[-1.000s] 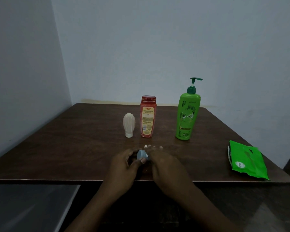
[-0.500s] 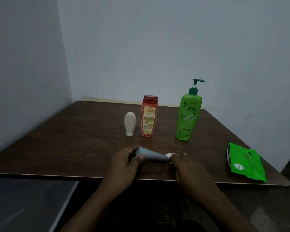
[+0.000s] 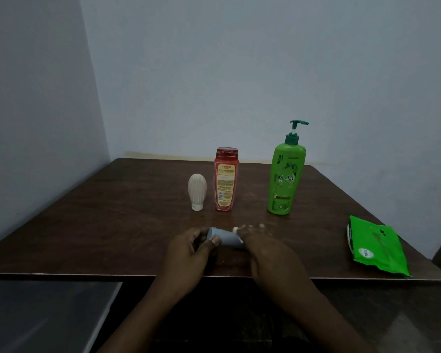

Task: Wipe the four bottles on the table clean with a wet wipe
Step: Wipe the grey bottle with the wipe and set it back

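Note:
A small grey-blue bottle (image 3: 224,236) lies on its side near the front of the brown table (image 3: 117,215). My left hand (image 3: 189,253) grips its left end. My right hand (image 3: 267,250) is wrapped around its right part with a white wet wipe (image 3: 236,229), of which only small bits show between the fingers. Farther back stand a white ribbed bottle (image 3: 197,191), cap down, a red bottle (image 3: 226,179) just right of it, and a tall green pump bottle (image 3: 286,174).
A green wet wipe pack (image 3: 376,247) lies flat by the table's right front corner. Pale walls close off the back and left. A grey surface (image 3: 43,317) sits below the table's front edge on the left.
My right hand slid right along the grey-blue bottle, uncovering most of it, then came back left over it. My left hand kept its hold on the left end.

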Available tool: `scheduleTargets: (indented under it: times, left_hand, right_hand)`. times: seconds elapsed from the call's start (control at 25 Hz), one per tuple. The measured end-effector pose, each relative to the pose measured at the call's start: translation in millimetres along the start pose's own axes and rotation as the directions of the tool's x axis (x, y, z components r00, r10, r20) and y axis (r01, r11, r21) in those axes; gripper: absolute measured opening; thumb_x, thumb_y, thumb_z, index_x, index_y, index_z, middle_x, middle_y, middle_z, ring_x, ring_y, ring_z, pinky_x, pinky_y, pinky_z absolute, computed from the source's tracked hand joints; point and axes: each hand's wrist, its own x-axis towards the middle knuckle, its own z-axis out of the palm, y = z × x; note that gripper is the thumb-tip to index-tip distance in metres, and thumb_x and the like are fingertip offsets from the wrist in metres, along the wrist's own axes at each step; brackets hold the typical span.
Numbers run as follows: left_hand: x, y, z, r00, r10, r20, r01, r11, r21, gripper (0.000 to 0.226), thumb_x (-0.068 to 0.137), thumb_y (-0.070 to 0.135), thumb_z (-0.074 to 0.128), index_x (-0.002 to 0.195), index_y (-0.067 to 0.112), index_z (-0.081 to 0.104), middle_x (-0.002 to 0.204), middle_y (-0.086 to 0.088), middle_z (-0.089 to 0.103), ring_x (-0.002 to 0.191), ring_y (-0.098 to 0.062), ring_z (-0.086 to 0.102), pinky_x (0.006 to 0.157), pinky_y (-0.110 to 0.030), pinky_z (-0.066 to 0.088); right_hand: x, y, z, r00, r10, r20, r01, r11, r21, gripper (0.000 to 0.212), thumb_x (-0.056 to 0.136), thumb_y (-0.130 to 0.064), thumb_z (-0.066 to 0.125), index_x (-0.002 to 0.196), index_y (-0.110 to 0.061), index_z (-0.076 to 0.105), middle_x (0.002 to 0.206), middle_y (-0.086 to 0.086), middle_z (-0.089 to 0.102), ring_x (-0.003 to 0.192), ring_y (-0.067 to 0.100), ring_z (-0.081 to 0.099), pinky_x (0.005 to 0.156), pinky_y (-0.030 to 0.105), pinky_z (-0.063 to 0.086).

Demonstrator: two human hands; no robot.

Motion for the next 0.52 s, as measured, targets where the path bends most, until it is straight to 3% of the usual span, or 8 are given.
scheduleTargets:
  times: [0.12, 0.2, 0.28, 0.32, 0.4, 0.44, 0.52]
  left_hand:
    - [2.0, -0.1, -2.9, 1.000, -0.011, -0.006, 0.011, 1.000, -0.027, 0.022, 0.099, 0.028, 0.066, 0.119, 0.026, 0.073, 0.101, 0.008, 0.079, 0.092, -0.004, 0.074, 0.086, -0.029, 0.060]
    - [2.4, 0.5, -3.8, 0.998, -0.065, -0.027, 0.059, 0.982, -0.179, 0.019, 0.100, 0.024, 0.063, 0.116, 0.023, 0.074, 0.099, 0.003, 0.080, 0.089, -0.008, 0.076, 0.076, -0.023, 0.060]
    - [1.6, 2.0, -2.7, 0.992, -0.124, -0.012, 0.112, 0.927, -0.357, 0.018, 0.102, 0.021, 0.060, 0.114, 0.021, 0.073, 0.104, -0.002, 0.080, 0.094, -0.012, 0.077, 0.074, -0.022, 0.060]
    - [1.7, 2.4, -2.7, 0.990, -0.141, -0.008, 0.124, 0.893, -0.432, 0.019, 0.103, 0.021, 0.058, 0.115, 0.019, 0.072, 0.108, -0.005, 0.079, 0.098, -0.016, 0.077, 0.078, -0.027, 0.061]
    - [3.4, 4.3, -5.7, 0.981, -0.195, -0.013, 0.156, 0.820, -0.550, 0.023, 0.106, 0.025, 0.052, 0.119, 0.019, 0.069, 0.108, -0.011, 0.078, 0.099, -0.026, 0.076, 0.083, -0.039, 0.062]
    - [4.7, 6.2, -8.3, 0.970, -0.241, -0.016, 0.185, 0.786, -0.590, 0.024, 0.107, 0.027, 0.049, 0.120, 0.021, 0.068, 0.106, -0.012, 0.077, 0.095, -0.030, 0.077, 0.079, -0.042, 0.062]
    - [8.9, 9.5, -11.6, 0.951, -0.308, -0.030, 0.224, 0.752, -0.620, 0.026, 0.108, 0.034, 0.045, 0.123, 0.026, 0.065, 0.101, -0.012, 0.075, 0.078, -0.033, 0.075, 0.064, -0.040, 0.061]
  right_hand:
    - [-3.0, 14.8, -14.2, 0.982, 0.162, 0.094, -0.165, 0.986, 0.026, 0.038, 0.082, -0.022, 0.043, 0.112, -0.023, 0.067, 0.112, 0.004, 0.070, 0.104, 0.024, 0.066, 0.084, 0.030, 0.050]
    - [-0.3, 26.4, -24.4, 0.955, 0.280, 0.099, -0.290, 0.951, 0.108, 0.019, 0.089, -0.025, 0.044, 0.090, -0.028, 0.063, 0.092, -0.001, 0.070, 0.085, 0.021, 0.066, 0.067, 0.028, 0.042]
    - [3.4, 36.1, -32.3, 0.891, 0.453, 0.032, -0.437, 0.836, 0.331, 0.017, 0.097, -0.019, 0.051, 0.090, -0.025, 0.065, 0.090, -0.007, 0.069, 0.080, 0.014, 0.064, 0.068, 0.029, 0.045]
    - [5.8, 38.7, -35.5, 0.836, 0.548, 0.041, -0.485, 0.701, 0.523, 0.018, 0.098, -0.016, 0.052, 0.092, -0.021, 0.068, 0.094, -0.004, 0.071, 0.082, 0.015, 0.066, 0.072, 0.031, 0.051]
    - [10.1, 37.4, -38.1, 0.713, 0.666, 0.218, -0.489, 0.250, 0.836, 0.019, 0.100, -0.012, 0.051, 0.099, -0.016, 0.069, 0.101, 0.012, 0.072, 0.085, 0.027, 0.071, 0.070, 0.039, 0.059]
    - [11.9, 34.2, -38.4, 0.671, 0.668, 0.322, -0.458, 0.032, 0.888, 0.018, 0.100, -0.011, 0.050, 0.105, -0.009, 0.067, 0.103, 0.019, 0.071, 0.085, 0.033, 0.072, 0.066, 0.040, 0.061]
    - [13.1, 31.7, -37.5, 0.628, 0.636, 0.449, -0.405, -0.226, 0.886, 0.021, 0.099, -0.009, 0.050, 0.115, 0.003, 0.060, 0.106, 0.027, 0.069, 0.088, 0.040, 0.072, 0.066, 0.041, 0.062]
